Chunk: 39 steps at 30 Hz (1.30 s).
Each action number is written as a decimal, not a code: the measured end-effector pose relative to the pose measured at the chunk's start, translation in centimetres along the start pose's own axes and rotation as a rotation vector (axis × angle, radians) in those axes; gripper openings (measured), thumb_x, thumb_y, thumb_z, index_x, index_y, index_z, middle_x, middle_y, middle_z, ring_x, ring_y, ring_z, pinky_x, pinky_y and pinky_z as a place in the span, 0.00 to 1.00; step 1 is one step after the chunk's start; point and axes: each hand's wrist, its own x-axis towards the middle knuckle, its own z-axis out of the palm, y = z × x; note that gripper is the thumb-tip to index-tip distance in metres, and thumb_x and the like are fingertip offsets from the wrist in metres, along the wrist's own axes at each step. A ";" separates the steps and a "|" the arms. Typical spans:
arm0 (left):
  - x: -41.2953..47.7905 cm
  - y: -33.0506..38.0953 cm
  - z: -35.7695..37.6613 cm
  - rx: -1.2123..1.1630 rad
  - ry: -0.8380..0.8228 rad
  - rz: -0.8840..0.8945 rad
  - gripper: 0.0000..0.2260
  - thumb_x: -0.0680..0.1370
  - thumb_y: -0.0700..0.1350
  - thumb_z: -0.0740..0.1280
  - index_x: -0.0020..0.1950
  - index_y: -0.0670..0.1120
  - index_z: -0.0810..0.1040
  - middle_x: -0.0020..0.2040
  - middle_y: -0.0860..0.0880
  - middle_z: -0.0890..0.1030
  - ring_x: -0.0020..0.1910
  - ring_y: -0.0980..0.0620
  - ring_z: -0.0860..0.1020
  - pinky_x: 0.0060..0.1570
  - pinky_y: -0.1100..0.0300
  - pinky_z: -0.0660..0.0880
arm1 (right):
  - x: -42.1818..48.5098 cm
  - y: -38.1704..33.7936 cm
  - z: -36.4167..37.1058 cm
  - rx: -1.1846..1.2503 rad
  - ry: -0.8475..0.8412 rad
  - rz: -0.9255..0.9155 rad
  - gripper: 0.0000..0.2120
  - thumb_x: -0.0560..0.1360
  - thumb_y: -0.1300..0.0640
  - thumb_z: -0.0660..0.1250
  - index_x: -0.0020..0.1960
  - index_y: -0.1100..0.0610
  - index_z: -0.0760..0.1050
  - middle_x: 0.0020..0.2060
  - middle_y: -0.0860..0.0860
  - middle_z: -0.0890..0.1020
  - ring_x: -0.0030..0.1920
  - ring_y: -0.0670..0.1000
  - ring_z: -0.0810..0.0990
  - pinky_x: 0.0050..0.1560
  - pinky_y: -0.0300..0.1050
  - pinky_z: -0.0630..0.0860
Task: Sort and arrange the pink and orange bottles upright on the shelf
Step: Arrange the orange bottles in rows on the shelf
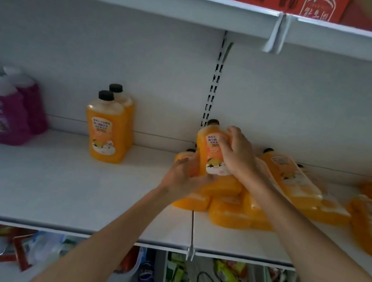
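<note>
Orange bottle [203, 153] upright — right hand [236, 153] gripping its middle, left hand [182, 174] cupping base, arms outstretched

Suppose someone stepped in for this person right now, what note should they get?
Hands: right hand grips an orange bottle around its label, nearly upright; left hand cups its base.
Done: two orange bottles stand upright mid-shelf; pink bottles stand at the far left.
Left: stand the held bottle, probably beside those two, then the pile of lying orange bottles on the right of the shelf.
</note>
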 end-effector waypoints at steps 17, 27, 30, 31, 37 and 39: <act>-3.7 -3.4 -9.3 -0.258 0.189 0.168 0.29 0.74 0.44 0.69 0.72 0.54 0.61 0.60 0.51 0.78 0.59 0.54 0.76 0.56 0.55 0.76 | -0.4 -9.2 3.5 0.408 -0.057 -0.207 0.38 0.65 0.49 0.77 0.69 0.49 0.61 0.61 0.48 0.72 0.58 0.49 0.74 0.55 0.46 0.76; -5.3 -7.1 -11.5 -0.276 0.217 0.172 0.31 0.72 0.39 0.70 0.71 0.53 0.61 0.62 0.48 0.75 0.60 0.52 0.75 0.58 0.54 0.75 | -1.9 -11.5 7.4 0.367 -0.044 -0.211 0.40 0.62 0.54 0.80 0.67 0.51 0.61 0.59 0.50 0.73 0.55 0.49 0.76 0.48 0.39 0.76; -5.7 -8.1 -11.3 -0.262 0.216 0.171 0.33 0.72 0.41 0.69 0.73 0.54 0.58 0.62 0.47 0.74 0.61 0.49 0.74 0.58 0.53 0.75 | -2.5 -11.3 8.5 0.346 -0.030 -0.220 0.39 0.62 0.55 0.79 0.67 0.51 0.61 0.60 0.51 0.73 0.57 0.50 0.75 0.53 0.45 0.76; -5.9 -8.4 -11.4 -0.245 0.218 0.141 0.34 0.73 0.39 0.69 0.72 0.57 0.56 0.63 0.46 0.74 0.62 0.50 0.74 0.58 0.55 0.75 | -2.7 -11.4 8.9 0.344 -0.019 -0.223 0.39 0.62 0.55 0.79 0.67 0.52 0.62 0.60 0.52 0.73 0.57 0.51 0.75 0.54 0.47 0.76; -6.2 -9.9 -12.4 -0.139 0.203 0.096 0.37 0.75 0.45 0.68 0.72 0.63 0.45 0.69 0.45 0.68 0.67 0.47 0.70 0.61 0.47 0.72 | -3.2 -12.2 10.0 0.285 0.008 -0.262 0.40 0.63 0.56 0.79 0.69 0.54 0.62 0.62 0.53 0.70 0.60 0.50 0.70 0.59 0.50 0.73; -5.9 -10.0 -12.5 -0.056 0.199 0.108 0.37 0.76 0.45 0.67 0.73 0.59 0.44 0.70 0.45 0.67 0.67 0.47 0.69 0.62 0.48 0.72 | -3.3 -12.2 10.1 0.274 0.027 -0.283 0.40 0.63 0.57 0.79 0.69 0.56 0.62 0.63 0.54 0.70 0.60 0.49 0.70 0.59 0.47 0.72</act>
